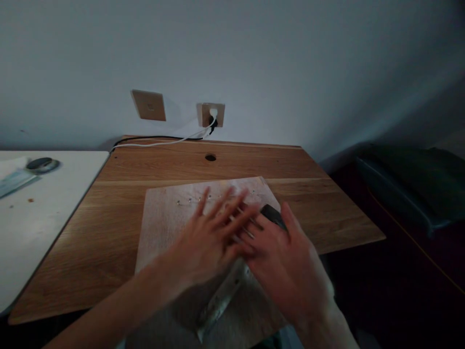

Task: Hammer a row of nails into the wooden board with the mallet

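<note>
My left hand (210, 237) is over a pale wooden board (160, 232), its fingers spread and blurred at the tips. My right hand (283, 261) is turned partly palm up beside it, fingers extended; the two hands overlap at the fingers, and whether they touch I cannot tell. Neither appears to hold anything. Below them on the board lies a long grey metallic tool (221, 300) with small holes, its upper part covered by the hands. A black object (272, 215) shows behind my right hand. Several small nails or screws (178, 202) stand in a row along the board's far side.
The board rests on a brown wooden desk (105, 232) with a cable hole (210, 157). Cables (160, 140) run along its back edge to a wall socket (213, 115). On the left, a white table (61, 208) bears a dark rounded object (39, 165). A dark cushion-like shape (410, 179) is at right.
</note>
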Demonstrator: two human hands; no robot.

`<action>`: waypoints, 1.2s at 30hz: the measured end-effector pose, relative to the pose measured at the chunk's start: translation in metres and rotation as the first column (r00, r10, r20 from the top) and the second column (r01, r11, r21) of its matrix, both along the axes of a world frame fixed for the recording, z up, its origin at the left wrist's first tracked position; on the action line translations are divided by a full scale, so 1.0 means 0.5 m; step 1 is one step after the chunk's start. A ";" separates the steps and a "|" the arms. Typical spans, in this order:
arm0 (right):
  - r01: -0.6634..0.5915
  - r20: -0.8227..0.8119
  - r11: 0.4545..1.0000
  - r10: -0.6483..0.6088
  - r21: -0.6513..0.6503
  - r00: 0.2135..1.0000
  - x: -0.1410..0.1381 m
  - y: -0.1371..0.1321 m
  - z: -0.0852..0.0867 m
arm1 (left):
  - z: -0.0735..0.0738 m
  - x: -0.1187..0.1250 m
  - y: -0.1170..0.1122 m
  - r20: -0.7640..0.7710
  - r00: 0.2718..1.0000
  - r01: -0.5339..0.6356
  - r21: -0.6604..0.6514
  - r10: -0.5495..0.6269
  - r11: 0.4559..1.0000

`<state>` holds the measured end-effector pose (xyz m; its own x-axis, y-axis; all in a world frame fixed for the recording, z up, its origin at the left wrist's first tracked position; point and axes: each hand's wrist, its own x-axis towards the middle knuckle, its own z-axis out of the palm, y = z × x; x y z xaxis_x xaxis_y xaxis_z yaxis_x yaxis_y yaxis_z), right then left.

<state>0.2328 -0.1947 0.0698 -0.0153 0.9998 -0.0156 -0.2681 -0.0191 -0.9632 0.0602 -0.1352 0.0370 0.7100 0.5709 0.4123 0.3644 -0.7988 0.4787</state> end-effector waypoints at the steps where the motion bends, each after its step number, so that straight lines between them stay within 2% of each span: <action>1: 0.008 -0.018 1.000 -0.008 -0.003 1.000 0.005 -0.001 0.002 | 0.000 -0.004 0.004 0.035 0.990 -0.136 -0.010 0.136 0.991; 2: 0.019 -0.077 0.999 -0.021 -0.030 0.997 0.010 -0.001 0.003 | 0.001 -0.007 0.004 0.051 0.977 -0.207 -0.020 0.208 0.978; 3: 0.018 -0.139 0.998 -0.027 -0.066 0.990 0.014 -0.001 0.005 | 0.003 -0.008 0.001 0.066 0.981 -0.183 -0.013 0.183 0.983; 5: 0.005 -0.148 0.995 -0.021 -0.104 0.989 0.019 0.002 0.004 | 0.011 -0.003 -0.014 0.057 0.993 0.100 -0.002 -0.100 0.995; 6: -0.020 -0.110 0.994 0.008 -0.107 0.994 0.019 0.004 0.001 | 0.015 0.000 -0.024 0.035 0.970 0.242 -0.033 -0.241 0.970; 7: -0.041 -0.068 0.994 0.035 -0.099 0.997 0.017 0.005 -0.002 | 0.017 0.003 -0.033 0.014 0.957 0.289 -0.093 -0.289 0.953; 8: -0.041 -0.032 0.996 0.038 -0.080 0.999 0.014 0.005 -0.007 | 0.016 0.005 -0.041 0.004 0.965 0.258 -0.160 -0.261 0.953; 10: 0.037 0.040 0.999 -0.038 0.011 0.998 0.002 0.001 -0.016 | 0.011 0.004 -0.051 0.028 0.997 0.078 -0.309 -0.073 0.948; 11: 0.090 0.092 0.992 -0.098 0.089 0.991 -0.005 -0.002 -0.020 | 0.008 0.003 -0.055 0.072 0.997 0.007 -0.400 0.024 0.916; 12: 0.124 0.166 0.974 -0.156 0.188 0.974 -0.012 -0.005 -0.023 | 0.005 0.003 -0.061 0.141 0.986 -0.006 -0.514 0.091 0.858; 13: 0.098 0.273 0.952 -0.180 0.290 0.945 -0.018 -0.007 -0.025 | 0.005 0.005 -0.067 0.241 0.961 0.051 -0.637 0.136 0.769; 14: 0.007 0.409 0.926 -0.174 0.378 0.896 -0.023 -0.007 -0.025 | 0.009 0.008 -0.075 0.362 0.913 0.162 -0.747 0.189 0.645; 15: -0.120 0.551 0.897 -0.152 0.426 0.820 -0.026 -0.006 -0.025 | 0.016 0.011 -0.085 0.474 0.845 0.314 -0.814 0.247 0.488; 17: -0.318 0.769 0.876 -0.090 0.364 0.632 -0.026 0.003 -0.020 | 0.038 0.014 -0.102 0.601 0.665 0.586 -0.788 0.444 0.188; 18: -0.325 0.824 0.893 -0.084 0.312 0.561 -0.025 0.009 -0.017 | 0.052 0.012 -0.109 0.620 0.608 0.669 -0.736 0.496 0.100; 19: -0.274 0.849 0.921 -0.102 0.278 0.519 -0.024 0.015 -0.013 | 0.065 0.007 -0.113 0.627 0.546 0.715 -0.694 0.556 0.081; 21: -0.181 0.859 0.946 -0.152 0.270 0.489 -0.026 0.022 -0.006 | 0.086 -0.008 -0.113 0.629 0.459 0.736 -0.665 0.628 0.128; 22: -0.222 0.862 0.931 -0.152 0.288 0.484 -0.030 0.023 -0.003 | 0.092 -0.017 -0.111 0.617 0.434 0.727 -0.670 0.656 0.149; 23: -0.317 0.868 0.898 -0.126 0.305 0.480 -0.035 0.025 -0.002 | 0.095 -0.024 -0.109 0.600 0.429 0.720 -0.679 0.675 0.146; 25: -0.499 0.895 0.818 -0.040 0.285 0.444 -0.045 0.028 -0.003 | 0.092 -0.037 -0.107 0.556 0.451 0.720 -0.689 0.699 0.083; 26: -0.494 0.905 0.830 -0.028 0.257 0.424 -0.048 0.030 -0.005 | 0.088 -0.041 -0.108 0.546 0.453 0.726 -0.685 0.704 0.065; 28: -0.294 0.909 0.926 -0.105 0.237 0.403 -0.050 0.033 -0.009 | 0.077 -0.048 -0.113 0.546 0.432 0.732 -0.677 0.718 0.075; 29: -0.225 0.905 0.942 -0.142 0.248 0.400 -0.050 0.033 -0.010 | 0.072 -0.050 -0.115 0.543 0.423 0.731 -0.678 0.726 0.081; 30: -0.271 0.899 0.922 -0.147 0.275 0.412 -0.049 0.031 -0.011 | 0.067 -0.051 -0.118 0.534 0.417 0.726 -0.682 0.736 0.084; 32: -0.541 0.908 0.795 -0.031 0.275 0.417 -0.048 0.025 -0.010 | 0.060 -0.052 -0.119 0.514 0.420 0.717 -0.693 0.748 0.073; 33: -0.617 0.921 0.749 0.025 0.241 0.389 -0.047 0.023 -0.010 | 0.057 -0.051 -0.119 0.503 0.421 0.717 -0.694 0.755 0.063; 34: -0.591 0.930 0.782 0.039 0.200 0.366 -0.046 0.020 -0.009 | 0.054 -0.050 -0.119 0.498 0.411 0.721 -0.690 0.764 0.062; 36: -0.426 0.939 0.891 -0.004 0.160 0.344 -0.043 0.017 -0.010 | 0.047 -0.049 -0.119 0.496 0.371 0.742 -0.666 0.785 0.071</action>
